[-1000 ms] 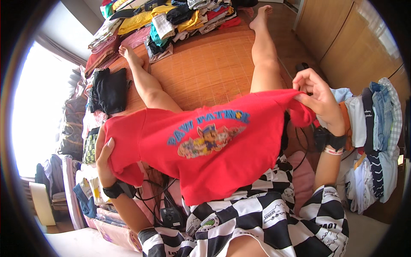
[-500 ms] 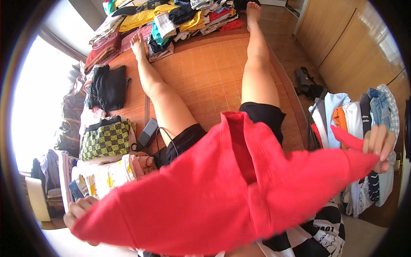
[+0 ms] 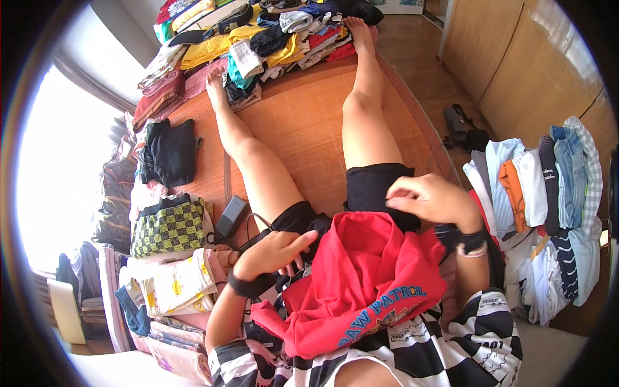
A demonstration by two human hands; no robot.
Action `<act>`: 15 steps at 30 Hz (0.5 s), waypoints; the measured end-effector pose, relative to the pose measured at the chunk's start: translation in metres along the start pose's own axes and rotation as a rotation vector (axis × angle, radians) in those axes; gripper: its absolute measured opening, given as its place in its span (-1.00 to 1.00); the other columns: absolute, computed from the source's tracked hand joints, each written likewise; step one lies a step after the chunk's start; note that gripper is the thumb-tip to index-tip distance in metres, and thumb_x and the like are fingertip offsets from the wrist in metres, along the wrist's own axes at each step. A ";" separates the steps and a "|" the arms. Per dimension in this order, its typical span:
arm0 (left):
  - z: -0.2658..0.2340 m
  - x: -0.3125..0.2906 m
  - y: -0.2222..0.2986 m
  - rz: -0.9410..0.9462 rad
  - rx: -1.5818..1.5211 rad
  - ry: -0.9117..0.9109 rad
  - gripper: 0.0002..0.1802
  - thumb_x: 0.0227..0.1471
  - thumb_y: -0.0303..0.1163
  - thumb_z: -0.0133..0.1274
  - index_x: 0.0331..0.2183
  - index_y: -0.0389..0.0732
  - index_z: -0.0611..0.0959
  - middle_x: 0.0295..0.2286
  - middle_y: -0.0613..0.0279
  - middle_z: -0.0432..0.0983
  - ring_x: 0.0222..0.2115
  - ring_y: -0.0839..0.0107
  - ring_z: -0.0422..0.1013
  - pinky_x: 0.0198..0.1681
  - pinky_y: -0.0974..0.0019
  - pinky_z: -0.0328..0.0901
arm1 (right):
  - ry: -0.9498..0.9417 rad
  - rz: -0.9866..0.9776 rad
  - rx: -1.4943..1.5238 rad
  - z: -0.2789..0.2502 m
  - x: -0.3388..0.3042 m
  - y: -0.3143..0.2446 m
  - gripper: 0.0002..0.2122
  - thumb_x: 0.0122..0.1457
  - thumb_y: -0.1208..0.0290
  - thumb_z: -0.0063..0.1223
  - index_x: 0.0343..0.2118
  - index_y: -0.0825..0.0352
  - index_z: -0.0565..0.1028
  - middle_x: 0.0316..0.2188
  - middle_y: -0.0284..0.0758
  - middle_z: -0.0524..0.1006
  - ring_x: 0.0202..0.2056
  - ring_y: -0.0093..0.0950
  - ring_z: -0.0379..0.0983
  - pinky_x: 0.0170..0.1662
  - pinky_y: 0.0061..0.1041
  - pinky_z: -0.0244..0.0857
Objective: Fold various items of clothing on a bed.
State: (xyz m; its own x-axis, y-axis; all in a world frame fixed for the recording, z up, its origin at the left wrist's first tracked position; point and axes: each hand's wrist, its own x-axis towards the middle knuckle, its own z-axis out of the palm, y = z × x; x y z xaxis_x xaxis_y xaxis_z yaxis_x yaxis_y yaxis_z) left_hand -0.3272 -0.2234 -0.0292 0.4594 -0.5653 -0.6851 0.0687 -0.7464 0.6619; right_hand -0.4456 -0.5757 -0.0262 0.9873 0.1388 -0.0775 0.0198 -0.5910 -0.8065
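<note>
shirt (image 3: 361,284) on lap, clothes piles (image 3: 258,39) beyond feet

Red T-shirt (image 3: 361,284): bunched in the lap, lower part of its print folded under and hidden. Right hand (image 3: 432,200) fingers curl out of sight at the shirt's upper edge. Left hand (image 3: 274,251) beside the shirt hides part of the black cable. Clothes pile (image 3: 258,32) beyond the shirt, past the feet: cut off by the picture's top edge.

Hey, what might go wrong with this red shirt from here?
The red shirt lies bunched on the lap, so a fold may come out crooked. The left hand hovers close to a dark cable and could snag it. The leaning clothes stack beside the right hand might topple if bumped.
</note>
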 end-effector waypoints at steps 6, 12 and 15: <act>0.021 0.019 0.002 0.266 0.372 0.100 -0.58 0.34 -0.16 -0.03 -0.33 -0.33 0.68 -0.64 0.07 0.60 -0.69 0.26 0.56 -0.56 0.22 0.44 | 0.096 0.137 -0.439 0.063 0.013 -0.007 -0.53 0.16 -0.04 0.28 -0.35 0.39 0.52 -0.50 0.00 0.61 -0.35 -0.01 0.61 -0.25 -0.11 0.46; 0.011 -0.003 0.002 0.356 0.292 0.181 -0.76 0.30 -0.34 0.02 -0.29 -0.30 0.66 -0.63 0.17 0.58 -0.69 0.31 0.51 -0.54 0.21 0.38 | -0.084 0.010 -0.271 0.044 0.009 0.002 -0.68 0.19 0.15 0.21 -0.31 0.38 0.52 -0.44 0.00 0.62 -0.32 0.00 0.59 -0.24 -0.11 0.43; -0.002 -0.007 -0.012 0.537 0.230 0.325 -0.85 0.23 -0.47 0.06 -0.28 -0.33 0.67 -0.47 0.12 0.62 -0.40 0.37 0.58 -0.28 0.30 0.42 | -0.051 0.007 -0.144 0.032 0.008 0.000 -0.74 0.20 0.25 0.21 -0.29 0.39 0.51 -0.44 -0.02 0.62 -0.31 -0.01 0.59 -0.24 -0.13 0.41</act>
State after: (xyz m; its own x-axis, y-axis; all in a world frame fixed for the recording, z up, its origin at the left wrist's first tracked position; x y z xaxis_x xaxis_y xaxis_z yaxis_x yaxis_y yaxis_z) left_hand -0.3293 -0.2103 -0.0319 0.6231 -0.7715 -0.1284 -0.4178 -0.4671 0.7793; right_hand -0.4426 -0.5490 -0.0462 0.9782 0.1728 -0.1152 0.0395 -0.6995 -0.7135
